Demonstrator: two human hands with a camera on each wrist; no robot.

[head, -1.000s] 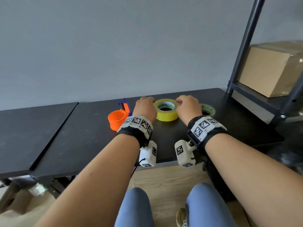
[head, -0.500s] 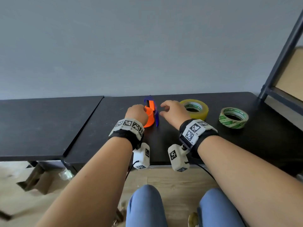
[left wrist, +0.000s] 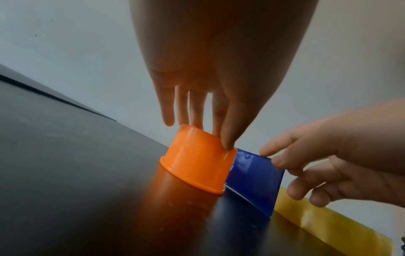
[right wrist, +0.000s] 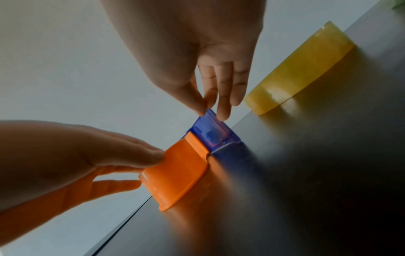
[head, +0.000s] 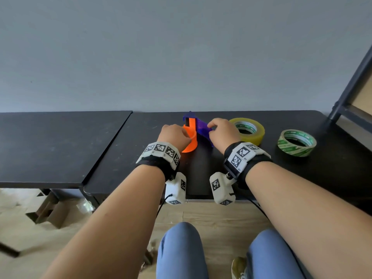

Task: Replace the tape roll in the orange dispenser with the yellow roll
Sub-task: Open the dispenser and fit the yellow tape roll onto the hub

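Note:
The orange dispenser (head: 190, 140) (left wrist: 198, 162) (right wrist: 179, 170) stands on the black table (head: 141, 150), and its blue flap (head: 202, 128) (left wrist: 255, 176) (right wrist: 213, 136) sticks out to the right. My left hand (head: 175, 135) (left wrist: 217, 136) grips the orange drum from above, thumb on its near side. My right hand (head: 220, 131) (right wrist: 211, 107) pinches the top edge of the blue flap between thumb and fingers. The yellow roll (head: 248, 130) (right wrist: 300, 69) (left wrist: 333, 225) lies flat just right of my right hand. No roll shows on the drum.
A green-and-white tape roll (head: 297, 142) lies flat further right. A black shelf post (head: 350, 85) rises at the table's right end. A second black table (head: 50, 146) adjoins on the left. My knees are below the front edge.
Both hands left the yellow roll and moved left to the dispenser. The left hand now grips the orange drum, and the right hand has taken the blue flap and swung it out to the right.

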